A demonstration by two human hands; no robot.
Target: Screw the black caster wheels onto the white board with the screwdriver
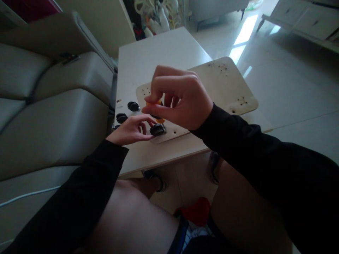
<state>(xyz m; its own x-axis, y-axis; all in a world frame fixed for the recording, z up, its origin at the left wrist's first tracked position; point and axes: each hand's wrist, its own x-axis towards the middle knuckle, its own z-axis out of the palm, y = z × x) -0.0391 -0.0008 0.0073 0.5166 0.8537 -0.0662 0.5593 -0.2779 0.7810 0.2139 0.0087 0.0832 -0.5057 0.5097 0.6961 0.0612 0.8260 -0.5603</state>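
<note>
The screwdriver (160,120), with an orange-yellow and black handle, stands nearly upright over the near left corner of a pale rounded board (214,83); its long axis runs steeply down, the shaft end pointing at the mounting of a black caster wheel (156,130). Whether the tip is seated cannot be told. The right hand (182,97) pinches the handle's top between thumb and index finger, the other fingers curled loosely. The left hand (131,129) is partly open, thumb and fingertips at the caster wheel's left side. The board lies slantwise on a white table (156,53), its long axis running from near left to far right. Loose casters (133,106) lie left of it.
</note>
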